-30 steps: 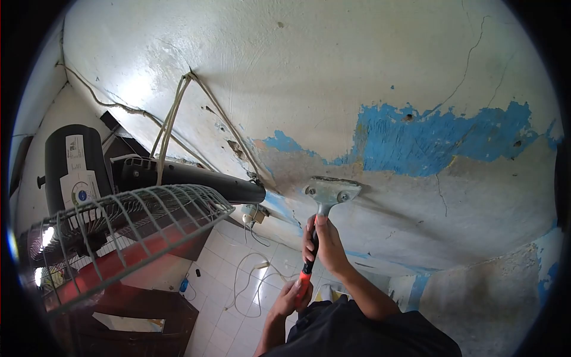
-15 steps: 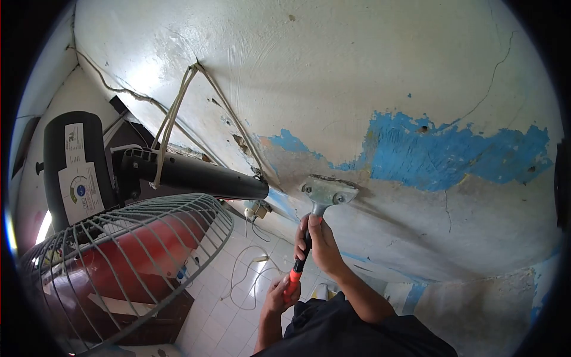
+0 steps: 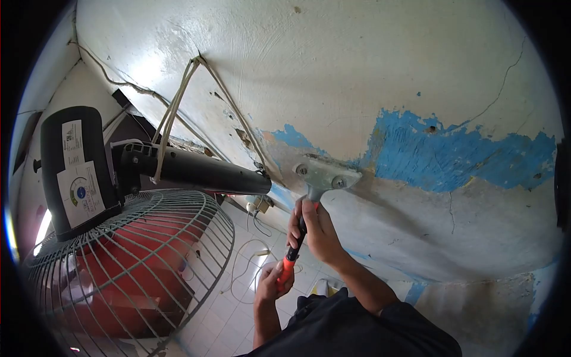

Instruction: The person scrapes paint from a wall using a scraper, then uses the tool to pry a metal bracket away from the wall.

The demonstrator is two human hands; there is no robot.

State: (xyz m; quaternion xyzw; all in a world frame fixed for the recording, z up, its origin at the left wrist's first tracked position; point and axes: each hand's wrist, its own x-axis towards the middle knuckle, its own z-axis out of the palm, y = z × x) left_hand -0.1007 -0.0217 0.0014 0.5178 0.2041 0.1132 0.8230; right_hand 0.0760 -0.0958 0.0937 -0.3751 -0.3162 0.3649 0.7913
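A long-handled scraper (image 3: 324,178) has a wide metal head with two screws and a black-and-red handle. Its blade edge meets the wall (image 3: 333,71) or lies very near it, at the lower edge of the off-white paint beside blue patches (image 3: 440,152). High on the handle, just below the head, my right hand (image 3: 315,232) is closed around the black part. My left hand (image 3: 273,281) grips the red lower end. The handle slants from lower left to upper right. Both palms are hidden.
On the left, close by, stands a fan with a wire cage (image 3: 148,256) and a black motor housing (image 3: 77,166). Looped cord (image 3: 178,107) hangs from the wall around the fan's black pole (image 3: 208,177). A thin cable (image 3: 235,276) lies on the tiled floor (image 3: 214,321).
Both hands and the scraper have shifted slightly up and left in view, bringing the scraper's head higher along the wall. The fan's cage has turned. Both grips stay the same.
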